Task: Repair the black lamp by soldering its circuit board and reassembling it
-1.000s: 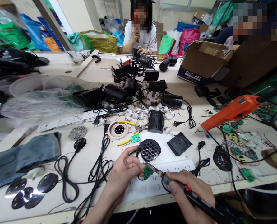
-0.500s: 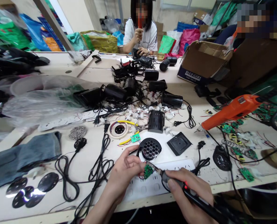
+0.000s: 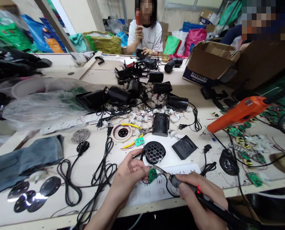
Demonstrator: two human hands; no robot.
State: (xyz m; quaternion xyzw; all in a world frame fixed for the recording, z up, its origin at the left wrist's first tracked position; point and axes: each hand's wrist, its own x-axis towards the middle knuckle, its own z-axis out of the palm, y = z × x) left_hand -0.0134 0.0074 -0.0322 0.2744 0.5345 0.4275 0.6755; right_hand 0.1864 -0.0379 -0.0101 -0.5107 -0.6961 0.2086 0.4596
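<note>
My left hand (image 3: 130, 172) is closed, its fingertips pinched at the left edge of a small green circuit board (image 3: 153, 175) with thin red wires. My right hand (image 3: 202, 195) grips a soldering iron (image 3: 176, 181) with a red light on its handle. The iron's tip points left, at the top of the board; whether it touches cannot be made out. Just beyond lies a round black housing (image 3: 154, 152) with a honeycomb grille. A white slotted panel (image 3: 142, 195) lies beneath the board, partly hidden by my hands.
Yellow-handled pliers (image 3: 130, 145) and another circuit board (image 3: 139, 141) lie beyond my left hand. An orange power screwdriver (image 3: 238, 114) hangs at the right. Black cords (image 3: 104, 172) run at the left. Across the table, a person (image 3: 146, 35) holds an orange tool.
My right hand has drawn the soldering iron slightly right and down. My left hand and the board stay nearly still. Across the table, the person's orange tool has shifted left.
</note>
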